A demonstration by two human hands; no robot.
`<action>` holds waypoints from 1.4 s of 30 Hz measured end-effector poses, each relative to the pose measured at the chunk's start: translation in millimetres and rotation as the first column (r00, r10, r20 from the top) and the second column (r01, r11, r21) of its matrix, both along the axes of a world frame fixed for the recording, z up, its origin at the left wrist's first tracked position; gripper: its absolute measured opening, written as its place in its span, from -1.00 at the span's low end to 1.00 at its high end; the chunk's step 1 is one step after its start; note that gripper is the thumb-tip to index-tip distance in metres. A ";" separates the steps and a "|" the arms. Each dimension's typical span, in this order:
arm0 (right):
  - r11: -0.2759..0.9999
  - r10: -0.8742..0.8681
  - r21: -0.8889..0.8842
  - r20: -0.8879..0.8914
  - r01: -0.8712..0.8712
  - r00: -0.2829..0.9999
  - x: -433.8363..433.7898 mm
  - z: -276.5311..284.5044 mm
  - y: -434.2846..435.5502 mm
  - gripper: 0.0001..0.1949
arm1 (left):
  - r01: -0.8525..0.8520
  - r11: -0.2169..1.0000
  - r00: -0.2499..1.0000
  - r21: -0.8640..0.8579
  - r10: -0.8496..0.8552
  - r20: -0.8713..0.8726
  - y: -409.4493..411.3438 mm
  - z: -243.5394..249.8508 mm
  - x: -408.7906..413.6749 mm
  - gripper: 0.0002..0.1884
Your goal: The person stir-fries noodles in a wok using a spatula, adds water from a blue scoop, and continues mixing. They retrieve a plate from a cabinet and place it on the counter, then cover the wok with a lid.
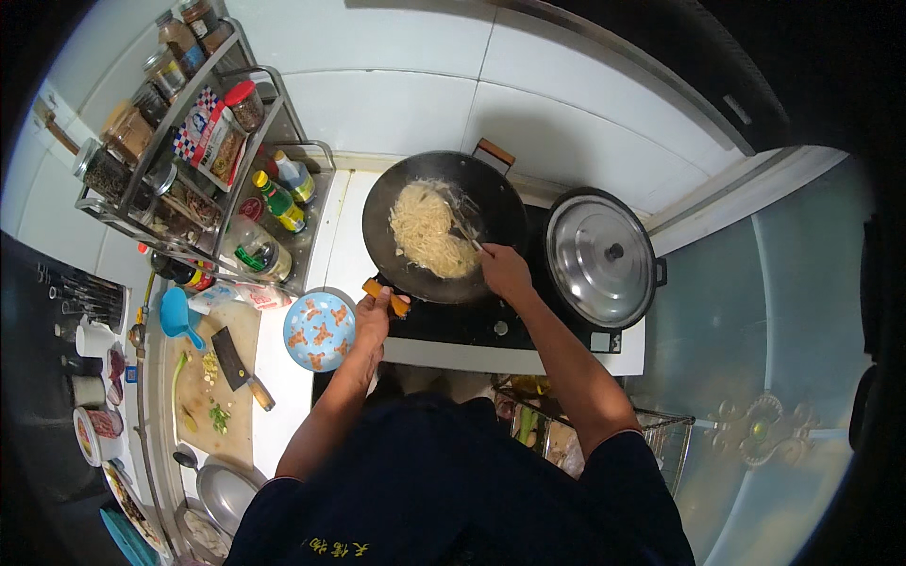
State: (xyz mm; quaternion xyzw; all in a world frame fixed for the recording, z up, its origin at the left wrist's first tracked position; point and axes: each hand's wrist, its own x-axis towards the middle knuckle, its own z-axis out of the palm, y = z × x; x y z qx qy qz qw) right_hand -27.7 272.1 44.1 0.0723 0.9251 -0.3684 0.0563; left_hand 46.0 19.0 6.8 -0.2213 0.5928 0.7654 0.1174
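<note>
A dark wok [444, 226] stands tilted over the black stove, with pale, thin shreds of food [432, 225] heaped on its left side. My left hand [372, 318] grips the near wooden wok handle [386, 297]. In my right hand [507, 274] is the handle of a metal spatula [466, 232], whose head lies against the food and is partly hidden by it. Left of my left hand sits a light blue plate [320, 331] with brown bear shapes. The wok's other wooden handle [495, 155] points to the wall.
A lidded pot [600, 252] stands on the right of the stove [467, 325]. At the left, a cutting board [233, 424] bears a cleaver [230, 359], chopped greens [219, 417] and a blue ladle [178, 315]. A metal rack [283, 106] holds jars; bottles [279, 201] stand beneath.
</note>
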 end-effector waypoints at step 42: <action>0.900 0.280 0.368 -0.077 -0.234 0.957 96.7 77.2 35.6 -0.71 | -0.100 0.993 0.993 -0.061 0.103 0.052 27.8 6.4 20.6 -0.64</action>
